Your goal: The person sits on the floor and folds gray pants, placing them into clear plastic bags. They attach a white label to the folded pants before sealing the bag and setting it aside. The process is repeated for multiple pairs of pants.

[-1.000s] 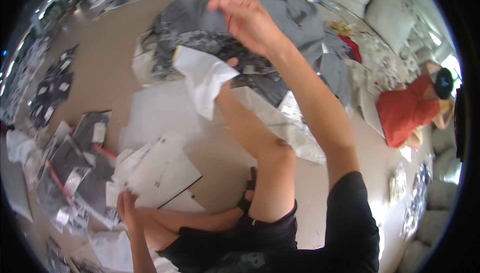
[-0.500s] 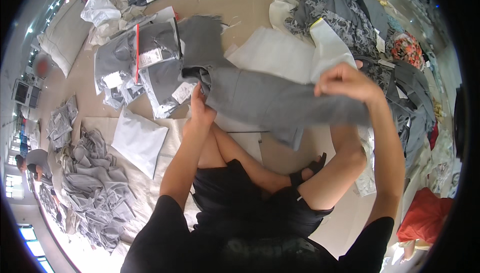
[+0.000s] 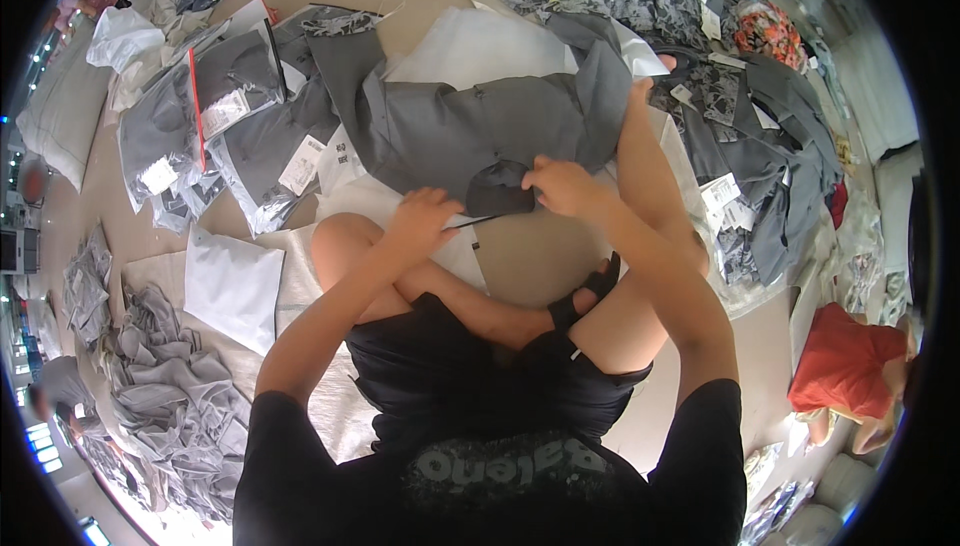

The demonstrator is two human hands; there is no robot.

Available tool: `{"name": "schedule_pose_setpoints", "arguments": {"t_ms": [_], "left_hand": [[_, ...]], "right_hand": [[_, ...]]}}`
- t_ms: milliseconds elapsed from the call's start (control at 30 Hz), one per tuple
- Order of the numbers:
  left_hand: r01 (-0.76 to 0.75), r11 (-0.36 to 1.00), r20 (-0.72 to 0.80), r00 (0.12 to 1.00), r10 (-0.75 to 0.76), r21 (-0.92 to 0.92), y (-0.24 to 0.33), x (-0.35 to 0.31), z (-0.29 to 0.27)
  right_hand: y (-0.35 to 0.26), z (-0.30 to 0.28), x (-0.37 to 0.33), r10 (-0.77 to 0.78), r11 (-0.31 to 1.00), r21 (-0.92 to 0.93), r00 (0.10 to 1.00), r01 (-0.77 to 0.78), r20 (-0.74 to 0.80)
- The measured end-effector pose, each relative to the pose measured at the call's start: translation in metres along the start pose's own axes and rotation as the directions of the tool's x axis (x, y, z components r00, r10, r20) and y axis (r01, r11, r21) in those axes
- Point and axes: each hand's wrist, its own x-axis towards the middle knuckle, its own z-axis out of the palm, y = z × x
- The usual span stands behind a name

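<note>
A dark grey garment (image 3: 440, 131) lies spread in front of my crossed legs, its two sleeve-like ends reaching out left and right. My left hand (image 3: 425, 216) rests at its near edge with the fingers curled over the cloth; their tips are partly hidden. At the round, darker opening (image 3: 500, 186), probably the neck, my right hand (image 3: 560, 188) pinches the rim between thumb and fingers. White sheeting (image 3: 480, 51) shows beneath and beyond the garment.
Bagged grey garments (image 3: 165, 141) with labels lie to the left, near a white plastic bag (image 3: 235, 281) and a crumpled grey fabric heap (image 3: 180, 386). Patterned and grey clothes (image 3: 740, 136) are piled at the right. A person in red (image 3: 845, 361) sits at the far right.
The garment has gone from stretched out sideways in my hands to laid flat, with its opening toward me. My right hand has come down and left to that opening; the view has shifted too.
</note>
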Motion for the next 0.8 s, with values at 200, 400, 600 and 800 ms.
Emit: {"name": "schedule_pose_setpoints", "arguments": {"t_ms": [200,400,600,800], "left_hand": [[-0.094,0.932,0.238,0.971,0.008,0.349,-0.025,0.039,0.082],[0.096,0.977,0.023,0.995,-0.102,0.191,-0.019,0.012,0.013],[0.095,0.953,-0.346,0.917,-0.196,-0.288,-0.037,-0.003,-0.07],[0.099,0.954,-0.487,0.842,-0.231,-0.282,-0.085,0.042,-0.118]], "right_hand": [[0.006,0.05,-0.004,0.141,0.959,-0.271,0.969,-0.083,0.204],[-0.035,-0.052,-0.027,-0.196,0.981,-0.032,0.964,0.193,-0.179],[-0.043,-0.08,-0.03,0.125,0.949,0.314,0.955,-0.035,-0.269],[0.014,-0.111,0.01,0.137,0.931,0.366,0.923,0.005,-0.36]]}}
